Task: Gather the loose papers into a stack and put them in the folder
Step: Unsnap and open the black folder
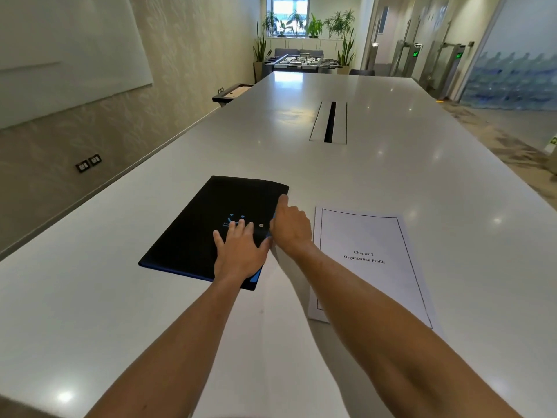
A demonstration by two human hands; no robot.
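A black folder point(199, 230) with a blue inner edge and a small blue logo lies closed on the white table point(391, 164). My left hand point(239, 251) rests flat on its cover near the right side, fingers spread. My right hand point(291, 226) is at the folder's right edge, fingers curled around the edge of the cover near the snap button. To the right of the folder lies a stack of white papers point(367, 254); the top sheet has a black border and reads "Chapter 2 Organization Profile". My right forearm crosses over the stack's lower left corner.
A cable slot point(330, 122) is set into the middle of the long table, farther away. Beyond the table's far end stand a foosball table point(297, 63) and potted plants point(313, 25). A wall runs along the left; a carpeted walkway lies to the right.
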